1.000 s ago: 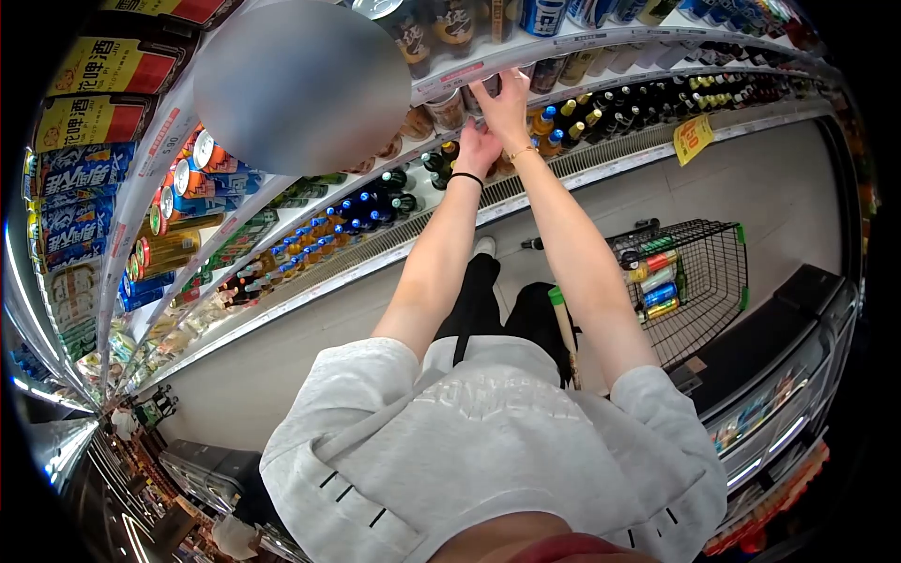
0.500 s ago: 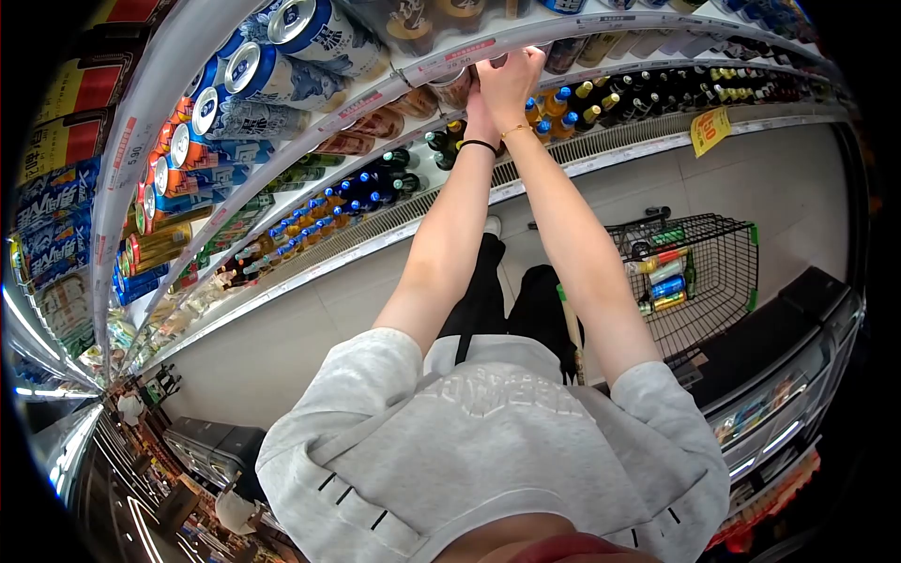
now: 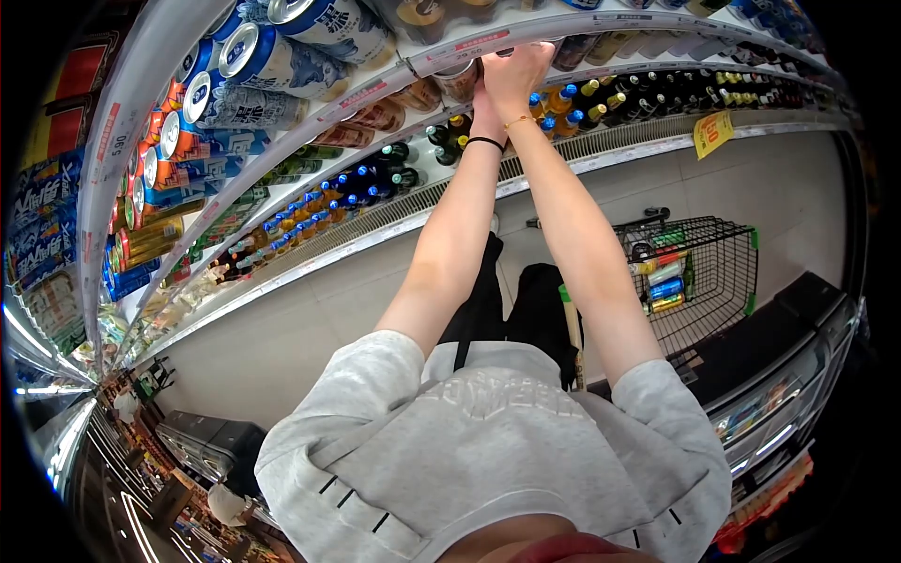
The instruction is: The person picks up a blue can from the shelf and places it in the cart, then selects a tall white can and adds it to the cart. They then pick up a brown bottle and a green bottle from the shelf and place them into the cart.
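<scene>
My left hand [image 3: 484, 111], with a black band at the wrist, reaches up to the shelf edge [image 3: 413, 70]. Its fingers are mostly hidden behind the other hand. My right hand [image 3: 518, 77], wearing a thin bracelet, presses close beside it with its fingers curled; whatever is in them cannot be made out. Just left of both hands, a can [image 3: 458, 83] stands on the shelf below the price strip. Blue-capped bottles [image 3: 563, 97] are right of my right wrist.
Large blue and white cans [image 3: 272, 58] fill the upper left shelf. Green-necked bottles [image 3: 441, 136] line the lower shelf. A wire shopping cart [image 3: 709, 272] holding several cans [image 3: 666, 288] is on the floor to the right. A yellow tag [image 3: 713, 133] hangs from the shelf.
The view has shifted slightly, with the cans at the left sliding a little left and down. Both hands remain together at the shelf edge, a little further right in view.
</scene>
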`<action>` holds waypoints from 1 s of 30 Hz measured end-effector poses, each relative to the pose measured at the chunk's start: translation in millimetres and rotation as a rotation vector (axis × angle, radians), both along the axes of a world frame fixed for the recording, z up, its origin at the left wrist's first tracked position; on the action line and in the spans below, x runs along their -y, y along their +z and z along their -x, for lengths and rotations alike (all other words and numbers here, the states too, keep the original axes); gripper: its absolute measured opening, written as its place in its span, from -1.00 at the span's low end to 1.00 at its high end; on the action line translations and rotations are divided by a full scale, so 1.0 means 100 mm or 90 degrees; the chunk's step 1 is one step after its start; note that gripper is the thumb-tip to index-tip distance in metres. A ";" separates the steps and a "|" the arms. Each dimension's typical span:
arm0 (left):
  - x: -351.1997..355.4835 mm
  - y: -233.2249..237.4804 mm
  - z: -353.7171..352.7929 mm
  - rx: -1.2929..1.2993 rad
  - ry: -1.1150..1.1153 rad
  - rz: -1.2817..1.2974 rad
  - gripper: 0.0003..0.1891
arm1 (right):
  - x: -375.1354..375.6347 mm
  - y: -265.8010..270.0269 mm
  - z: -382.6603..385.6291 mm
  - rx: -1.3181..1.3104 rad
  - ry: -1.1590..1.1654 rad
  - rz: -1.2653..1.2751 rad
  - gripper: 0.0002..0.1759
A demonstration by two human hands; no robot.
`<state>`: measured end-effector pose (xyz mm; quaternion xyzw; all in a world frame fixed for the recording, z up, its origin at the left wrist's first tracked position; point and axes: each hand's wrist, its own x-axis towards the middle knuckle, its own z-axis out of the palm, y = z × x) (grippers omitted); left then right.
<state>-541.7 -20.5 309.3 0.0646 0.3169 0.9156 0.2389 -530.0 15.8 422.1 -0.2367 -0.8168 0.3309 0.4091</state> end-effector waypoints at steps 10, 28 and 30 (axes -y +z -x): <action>0.42 0.67 -0.34 0.387 -0.077 -0.120 -0.29 | 0.01 0.12 -0.09 -0.023 -0.001 0.022 -0.58; 0.24 0.18 -0.12 0.401 -0.227 -0.574 -0.33 | -0.02 0.06 -0.52 -0.101 0.030 -0.038 -0.59; 0.15 0.31 -0.19 0.398 -0.071 -0.267 -0.33 | -0.13 0.04 -0.58 -0.021 0.064 -0.080 -0.57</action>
